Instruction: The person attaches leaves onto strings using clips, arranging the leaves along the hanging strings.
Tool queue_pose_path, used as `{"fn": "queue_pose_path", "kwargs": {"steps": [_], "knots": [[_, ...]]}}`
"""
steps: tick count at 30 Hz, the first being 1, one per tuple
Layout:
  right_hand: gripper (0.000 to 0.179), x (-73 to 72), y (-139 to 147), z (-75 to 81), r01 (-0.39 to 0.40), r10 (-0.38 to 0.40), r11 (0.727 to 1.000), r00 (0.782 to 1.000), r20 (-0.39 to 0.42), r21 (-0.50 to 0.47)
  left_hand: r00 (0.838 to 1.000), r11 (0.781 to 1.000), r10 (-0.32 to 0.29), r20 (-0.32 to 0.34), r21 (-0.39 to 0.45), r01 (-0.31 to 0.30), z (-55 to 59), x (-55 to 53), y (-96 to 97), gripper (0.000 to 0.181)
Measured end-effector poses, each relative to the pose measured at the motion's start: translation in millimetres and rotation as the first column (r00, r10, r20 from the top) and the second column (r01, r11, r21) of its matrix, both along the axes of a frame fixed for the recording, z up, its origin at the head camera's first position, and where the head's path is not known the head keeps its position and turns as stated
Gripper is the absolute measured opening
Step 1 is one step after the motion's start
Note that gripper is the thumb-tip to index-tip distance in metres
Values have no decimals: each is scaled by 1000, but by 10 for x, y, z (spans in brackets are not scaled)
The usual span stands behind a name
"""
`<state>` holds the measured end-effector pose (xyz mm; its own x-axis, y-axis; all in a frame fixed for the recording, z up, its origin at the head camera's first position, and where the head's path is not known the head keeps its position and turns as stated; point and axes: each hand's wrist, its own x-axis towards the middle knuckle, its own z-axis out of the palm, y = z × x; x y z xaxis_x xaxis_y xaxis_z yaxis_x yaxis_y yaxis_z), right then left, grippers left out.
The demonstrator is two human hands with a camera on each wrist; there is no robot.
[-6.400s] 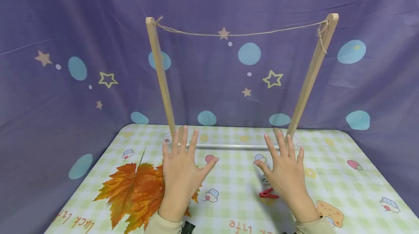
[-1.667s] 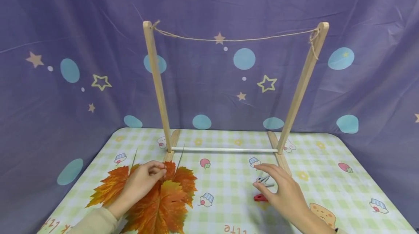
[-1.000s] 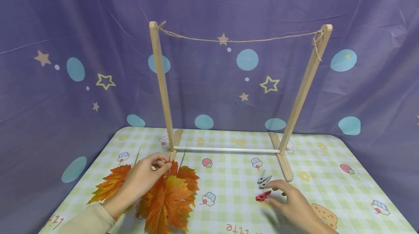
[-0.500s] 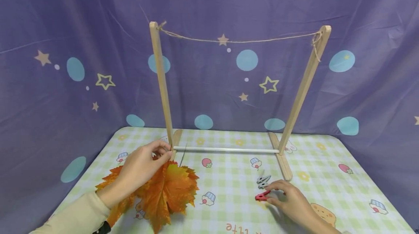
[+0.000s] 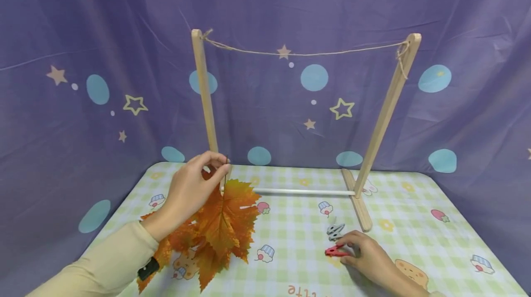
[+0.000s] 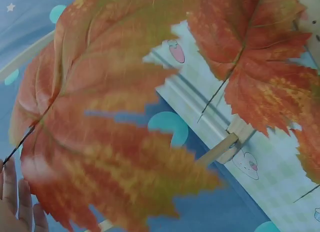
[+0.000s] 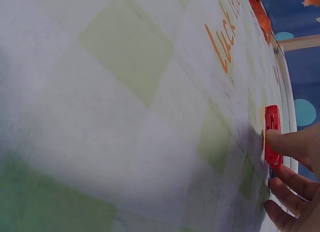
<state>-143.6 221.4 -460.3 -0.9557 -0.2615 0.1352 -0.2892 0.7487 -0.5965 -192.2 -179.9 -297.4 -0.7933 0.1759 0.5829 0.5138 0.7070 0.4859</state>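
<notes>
My left hand (image 5: 192, 191) pinches the thin dark stem of an orange artificial maple leaf (image 5: 224, 221), which hangs from the fingertips in front of the stand's left foot. Large in the left wrist view, the same leaf (image 6: 100, 106) hides part of the stand. More orange leaves (image 6: 270, 56) lie on the table beneath it. On the right, my right hand (image 5: 369, 255) holds a red clothespin (image 5: 333, 252) between thumb and fingers, low at the tabletop. The right wrist view shows the thumb against the red clothespin (image 7: 272, 114). Pale grey clothespins (image 5: 335, 231) lie just behind it.
A wooden stand rises at the back, with a left post (image 5: 203, 89) and a right post (image 5: 387, 112). Twine (image 5: 307, 54) sags slightly between their tops, and a white rod (image 5: 307, 191) joins them below. A checked cloth (image 5: 298, 228) covers the table; a purple curtain (image 5: 257, 2) hangs behind.
Both hands were spread open at first. The left hand has taken a leaf by its stem and raised it; the right has come down to the red clothespin and gripped it.
</notes>
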Motion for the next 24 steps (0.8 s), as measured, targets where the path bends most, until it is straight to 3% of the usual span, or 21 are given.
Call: {"fn": "queue_pose_path", "kwargs": {"steps": [11,24], "knots": [[32,-21,-8,-13,-8,8,999,1000,3,40,998,997,-23,-57,78,28,45,-225,100,16],[31,-22,-10,-26,-4,6,996,1000,-23,86,990,991,-39,-134,121,56,174,-441,261,17]]}}
